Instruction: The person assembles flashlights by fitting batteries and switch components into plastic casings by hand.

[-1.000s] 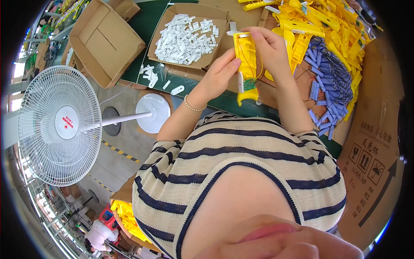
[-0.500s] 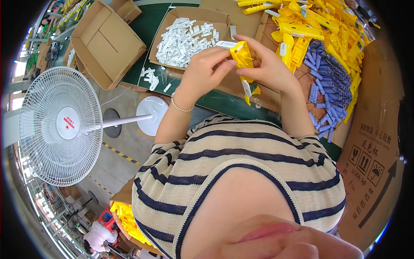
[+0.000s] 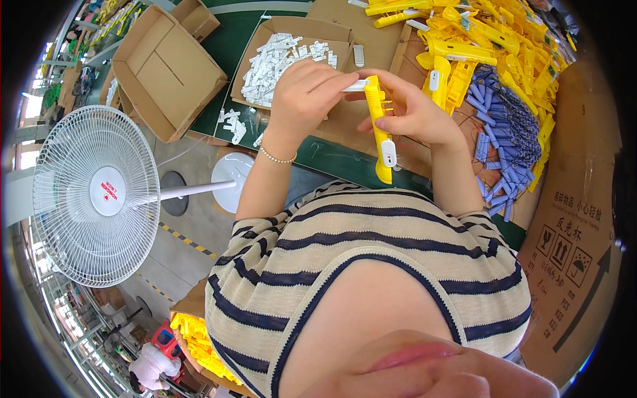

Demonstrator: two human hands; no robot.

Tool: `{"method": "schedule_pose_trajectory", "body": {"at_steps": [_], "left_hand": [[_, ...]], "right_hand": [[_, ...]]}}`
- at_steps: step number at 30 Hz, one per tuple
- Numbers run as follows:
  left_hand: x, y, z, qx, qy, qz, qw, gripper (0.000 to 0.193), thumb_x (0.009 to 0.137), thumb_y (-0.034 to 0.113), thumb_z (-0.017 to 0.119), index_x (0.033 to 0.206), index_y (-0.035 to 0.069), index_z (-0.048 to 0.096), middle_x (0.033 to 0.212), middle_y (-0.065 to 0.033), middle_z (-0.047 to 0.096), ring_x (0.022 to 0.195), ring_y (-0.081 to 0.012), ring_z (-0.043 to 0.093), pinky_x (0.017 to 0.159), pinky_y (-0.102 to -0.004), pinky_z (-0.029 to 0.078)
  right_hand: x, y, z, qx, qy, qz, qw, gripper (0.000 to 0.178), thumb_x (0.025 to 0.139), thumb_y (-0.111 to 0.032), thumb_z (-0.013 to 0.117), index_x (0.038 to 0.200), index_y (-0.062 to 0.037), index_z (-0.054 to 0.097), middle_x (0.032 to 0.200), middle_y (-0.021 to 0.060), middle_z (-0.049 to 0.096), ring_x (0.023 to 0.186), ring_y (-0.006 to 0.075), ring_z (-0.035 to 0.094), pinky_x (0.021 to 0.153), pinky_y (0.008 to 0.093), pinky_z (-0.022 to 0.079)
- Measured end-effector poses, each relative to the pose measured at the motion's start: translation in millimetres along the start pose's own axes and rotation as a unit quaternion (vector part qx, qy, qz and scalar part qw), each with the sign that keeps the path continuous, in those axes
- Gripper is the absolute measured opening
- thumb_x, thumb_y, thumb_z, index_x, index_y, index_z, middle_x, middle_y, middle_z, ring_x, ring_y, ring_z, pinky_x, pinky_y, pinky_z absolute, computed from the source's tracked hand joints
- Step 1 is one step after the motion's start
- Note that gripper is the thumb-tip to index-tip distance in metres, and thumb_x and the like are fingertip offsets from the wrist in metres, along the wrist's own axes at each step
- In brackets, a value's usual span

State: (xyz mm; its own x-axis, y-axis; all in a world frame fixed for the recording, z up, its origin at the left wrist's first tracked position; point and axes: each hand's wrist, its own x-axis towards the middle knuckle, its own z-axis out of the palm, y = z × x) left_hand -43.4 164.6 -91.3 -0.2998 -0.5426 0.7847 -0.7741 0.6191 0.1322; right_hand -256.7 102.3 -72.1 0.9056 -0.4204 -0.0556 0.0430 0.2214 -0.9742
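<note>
Yellow casing (image 3: 379,137) between the hands (image 3: 302,93) (image 3: 418,116)

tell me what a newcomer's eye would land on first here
Probably the big white fan filling the left side of the view, and the heap of bright yellow parts at the upper right, with blue cylinders massed just below it. Near the upper middle, a yellow casing in the right hand also stands out.
</note>
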Motion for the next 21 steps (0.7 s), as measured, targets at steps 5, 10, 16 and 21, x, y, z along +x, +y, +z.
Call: {"method": "schedule_pose_trajectory", "body": {"at_steps": [5,10,16,21], "left_hand": [[1.6,17.6,6.9,0.005,0.027,-0.105,0.994,0.026,0.071,-0.002,0.067,0.097,0.004,0.066,0.083,-0.0093,0.065,0.077,-0.0271,0.061,0.069,-0.034,0.049],[-6.7,53.2,32.9,-0.259,-0.037,-0.312,0.914,0.044,0.083,-0.002,0.046,0.126,-0.001,0.046,0.111,-0.0191,0.056,0.1,-0.0303,0.053,0.088,-0.0376,0.041],[-2.5,66.9,27.5,-0.421,-0.012,-0.413,0.807,0.046,0.092,0.007,0.044,0.136,-0.001,0.035,0.106,-0.0127,0.057,0.092,-0.0161,0.055,0.084,-0.0293,0.044],[-10.3,70.3,35.9,-0.376,-0.016,-0.438,0.816,0.046,0.094,0.01,0.042,0.138,-0.001,0.032,0.109,-0.0138,0.057,0.093,-0.0167,0.056,0.081,-0.027,0.045]], "right_hand": [[6.3,7.0,3.2,-0.003,0.074,-0.062,0.995,0.058,0.077,-0.001,0.063,0.13,0.0003,0.04,0.112,0.0079,0.053,0.092,0.0136,0.06,0.075,0.0246,0.051],[17.6,15.2,5.4,-0.044,0.19,-0.14,0.971,0.058,0.078,0.003,0.064,0.131,0.0017,0.04,0.12,0.0066,0.05,0.102,0.0148,0.055,0.086,0.0284,0.047],[22.5,18.5,10.9,-0.079,0.227,-0.139,0.961,0.056,0.079,-0.006,0.068,0.128,0.0008,0.043,0.114,0.0068,0.056,0.096,0.011,0.055,0.081,0.0264,0.048],[21.7,17.0,23.3,-0.041,0.208,-0.118,0.97,0.062,0.083,0.0,0.062,0.137,0.0001,0.033,0.121,0.0064,0.05,0.104,0.013,0.052,0.086,0.0265,0.046]]}}
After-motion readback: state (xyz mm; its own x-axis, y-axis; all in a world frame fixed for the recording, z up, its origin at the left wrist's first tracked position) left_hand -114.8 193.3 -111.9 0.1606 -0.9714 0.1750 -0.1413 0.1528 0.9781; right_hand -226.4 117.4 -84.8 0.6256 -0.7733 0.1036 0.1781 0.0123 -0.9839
